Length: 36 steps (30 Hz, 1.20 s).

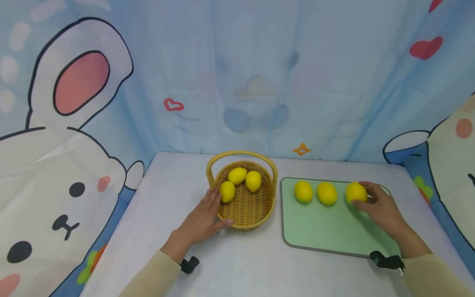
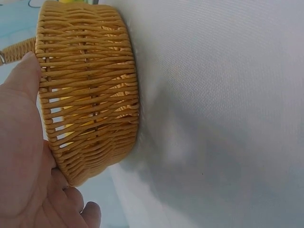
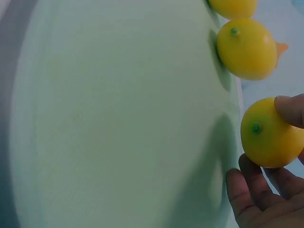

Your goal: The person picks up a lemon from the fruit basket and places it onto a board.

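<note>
One lemon (image 3: 268, 137) in right grip (image 1: 384, 211), between thumb (image 3: 290, 111) and fingers (image 3: 256, 183).

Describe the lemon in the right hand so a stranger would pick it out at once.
Find the pale green board, right of the wicker basket. Along its far side, go past two yellow lemons to the rightmost lemon. Unlike those two, it is held by the right hand.

Beige sleeves (image 1: 154, 275) and small black devices (image 1: 190, 265), perhaps cameras, are worn.
</note>
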Motion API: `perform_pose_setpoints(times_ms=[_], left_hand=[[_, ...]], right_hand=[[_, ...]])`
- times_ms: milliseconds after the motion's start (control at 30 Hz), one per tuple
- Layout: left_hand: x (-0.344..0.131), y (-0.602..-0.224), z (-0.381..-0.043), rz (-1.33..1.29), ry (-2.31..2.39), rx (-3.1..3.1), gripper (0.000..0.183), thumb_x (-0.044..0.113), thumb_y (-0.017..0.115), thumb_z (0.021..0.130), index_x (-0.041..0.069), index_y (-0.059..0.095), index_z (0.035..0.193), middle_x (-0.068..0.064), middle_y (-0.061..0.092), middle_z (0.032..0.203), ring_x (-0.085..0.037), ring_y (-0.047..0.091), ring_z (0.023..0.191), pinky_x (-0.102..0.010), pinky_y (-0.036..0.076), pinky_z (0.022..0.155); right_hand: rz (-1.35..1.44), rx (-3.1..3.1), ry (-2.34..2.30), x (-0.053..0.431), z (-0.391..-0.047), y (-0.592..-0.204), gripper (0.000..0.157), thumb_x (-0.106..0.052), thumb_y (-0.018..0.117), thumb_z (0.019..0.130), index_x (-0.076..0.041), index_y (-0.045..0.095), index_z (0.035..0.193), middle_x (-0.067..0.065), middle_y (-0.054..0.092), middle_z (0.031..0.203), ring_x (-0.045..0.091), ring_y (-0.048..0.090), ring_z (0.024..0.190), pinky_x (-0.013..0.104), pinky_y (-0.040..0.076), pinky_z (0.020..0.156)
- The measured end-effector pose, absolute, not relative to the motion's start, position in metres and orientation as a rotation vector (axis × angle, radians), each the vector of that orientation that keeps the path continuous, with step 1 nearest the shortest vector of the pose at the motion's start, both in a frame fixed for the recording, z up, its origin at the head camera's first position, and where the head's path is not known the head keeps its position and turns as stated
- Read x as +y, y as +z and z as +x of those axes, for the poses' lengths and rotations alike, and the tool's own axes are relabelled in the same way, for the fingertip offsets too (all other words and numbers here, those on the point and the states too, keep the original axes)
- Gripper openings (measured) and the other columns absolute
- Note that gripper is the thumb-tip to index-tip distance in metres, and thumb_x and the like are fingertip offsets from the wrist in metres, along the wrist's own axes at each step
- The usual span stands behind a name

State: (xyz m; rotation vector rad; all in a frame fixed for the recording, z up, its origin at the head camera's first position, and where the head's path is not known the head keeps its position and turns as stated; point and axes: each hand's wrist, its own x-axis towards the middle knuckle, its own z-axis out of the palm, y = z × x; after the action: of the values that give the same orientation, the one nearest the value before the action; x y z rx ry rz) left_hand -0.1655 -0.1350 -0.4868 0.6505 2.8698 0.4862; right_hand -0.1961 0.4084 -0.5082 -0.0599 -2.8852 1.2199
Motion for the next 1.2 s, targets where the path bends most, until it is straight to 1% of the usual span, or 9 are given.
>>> perform_pose_setpoints(times_ms=[133, 233, 300, 367, 467, 667, 933, 1033, 1200], left_hand=[[-0.1355, -0.4881, -0.1657, 0.651, 0.48, 2.869, 0.103, 0.072, 0.045, 0.103, 0.0, 0.011, 0.168, -0.015, 0.003, 0.178, -0.031, 0.0, 0.165, -0.047, 0.018, 0.133], [-0.1357, -0.4888, -0.1658, 0.649, 0.486, 2.869, 0.103, 0.071, 0.045, 0.103, 0.0, 0.011, 0.168, -0.015, 0.003, 0.178, -0.031, 0.0, 0.165, -0.047, 0.018, 0.133], [-0.1356, -0.4887, -0.1656, 0.648, 0.489, 2.869, 0.103, 0.071, 0.046, 0.103, -0.001, 0.011, 0.168, -0.015, 0.003, 0.178, -0.031, 0.001, 0.165, -0.047, 0.018, 0.133], [-0.1355, -0.4885, -0.1656, 0.646, 0.484, 2.87, 0.103, 0.071, 0.046, 0.103, -0.001, 0.011, 0.168, -0.015, 0.004, 0.178, -0.031, 0.001, 0.165, -0.047, 0.018, 0.133], [-0.1353, -0.4882, -0.1659, 0.647, 0.484, 2.872, 0.103, 0.072, 0.046, 0.103, 0.0, 0.011, 0.168, -0.015, 0.004, 0.178, -0.031, 0.001, 0.165, -0.047, 0.018, 0.133], [-0.1351, -0.488, -0.1663, 0.641, 0.492, 2.871, 0.103, 0.072, 0.046, 0.102, 0.0, 0.011, 0.168, -0.014, 0.004, 0.178, -0.03, 0.001, 0.165, -0.046, 0.018, 0.133], [-0.136, -0.4896, -0.1659, 0.646, 0.514, 2.872, 0.103, 0.072, 0.047, 0.102, 0.0, 0.012, 0.168, -0.014, 0.004, 0.178, -0.031, 0.001, 0.165, -0.047, 0.018, 0.133], [-0.1363, -0.4903, -0.1661, 0.649, 0.513, 2.874, 0.103, 0.072, 0.046, 0.102, 0.0, 0.012, 0.168, -0.014, 0.004, 0.178, -0.031, 0.001, 0.165, -0.047, 0.018, 0.133], [-0.1367, -0.491, -0.1669, 0.635, 0.511, 2.865, 0.104, 0.073, 0.046, 0.102, 0.001, 0.01, 0.169, -0.013, 0.002, 0.178, -0.03, 0.0, 0.165, -0.047, 0.018, 0.133]], right_hand=[[-0.058, -2.92, 1.16, 0.41, -0.199, -0.5126, 0.082, -0.036, 0.071, 0.103, 0.006, 0.03, 0.161, 0.045, 0.039, 0.152, 0.06, 0.052, 0.125, 0.015, 0.052, 0.072], [-0.052, -2.941, 1.138, 0.4109, -0.2005, -0.5144, 0.081, -0.037, 0.071, 0.103, 0.004, 0.03, 0.161, 0.044, 0.04, 0.153, 0.059, 0.052, 0.125, 0.019, 0.054, 0.073], [-0.039, -2.949, 1.148, 0.4113, -0.201, -0.5149, 0.08, -0.036, 0.07, 0.104, 0.004, 0.03, 0.161, 0.044, 0.039, 0.153, 0.059, 0.052, 0.125, 0.017, 0.052, 0.073], [-0.032, -2.956, 1.146, 0.4121, -0.2015, -0.5157, 0.08, -0.036, 0.07, 0.104, 0.003, 0.03, 0.161, 0.043, 0.039, 0.154, 0.059, 0.052, 0.125, 0.01, 0.047, 0.07], [-0.016, -2.956, 1.159, 0.4128, -0.2017, -0.516, 0.08, -0.035, 0.07, 0.104, 0.004, 0.03, 0.161, 0.044, 0.039, 0.153, 0.06, 0.051, 0.125, 0.008, 0.045, 0.069], [-0.002, -2.969, 1.155, 0.4116, -0.2021, -0.5146, 0.08, -0.036, 0.069, 0.104, 0.005, 0.031, 0.16, 0.043, 0.04, 0.151, 0.056, 0.052, 0.121, 0.011, 0.047, 0.068], [-0.015, -2.996, 1.101, 0.4117, -0.2029, -0.5145, 0.082, -0.039, 0.068, 0.104, 0.007, 0.03, 0.16, 0.043, 0.042, 0.15, 0.055, 0.051, 0.123, 0.015, 0.046, 0.071], [-0.032, -2.998, 1.086, 0.4113, -0.2027, -0.5146, 0.082, -0.041, 0.067, 0.105, 0.007, 0.03, 0.161, 0.043, 0.043, 0.15, 0.056, 0.05, 0.124, 0.022, 0.051, 0.075], [-0.077, -3.008, 1.087, 0.4099, -0.2018, -0.5148, 0.085, -0.045, 0.065, 0.105, 0.005, 0.028, 0.163, 0.042, 0.038, 0.154, 0.058, 0.047, 0.128, 0.045, 0.059, 0.082]])
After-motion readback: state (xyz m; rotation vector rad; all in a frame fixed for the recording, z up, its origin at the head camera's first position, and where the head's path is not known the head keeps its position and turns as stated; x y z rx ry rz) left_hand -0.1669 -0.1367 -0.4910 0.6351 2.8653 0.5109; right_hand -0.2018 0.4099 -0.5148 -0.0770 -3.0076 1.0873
